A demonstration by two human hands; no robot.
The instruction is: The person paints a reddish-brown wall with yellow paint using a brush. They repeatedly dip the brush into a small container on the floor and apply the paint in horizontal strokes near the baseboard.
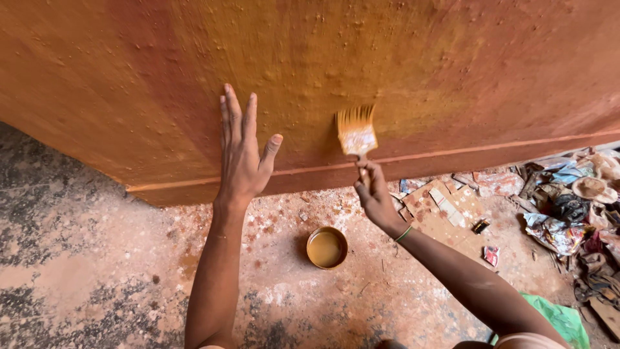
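Note:
My left hand (242,152) lies flat against a rough orange-brown wall (452,58), fingers spread and pointing up, holding nothing. My right hand (374,197) grips the handle of a flat paintbrush (356,132) whose bristles, loaded with ochre paint, press on the wall just above a raised ledge (504,152) near the wall's base. A green band circles my right wrist. On the floor between my arms stands a small round tin (327,247) with brownish-yellow paint in it.
The concrete floor (84,258) is stained with paint and dust. Pieces of cardboard (442,207) lie under my right hand. A heap of rags, wrappers and litter (575,207) fills the right side. Green cloth (562,320) shows at bottom right.

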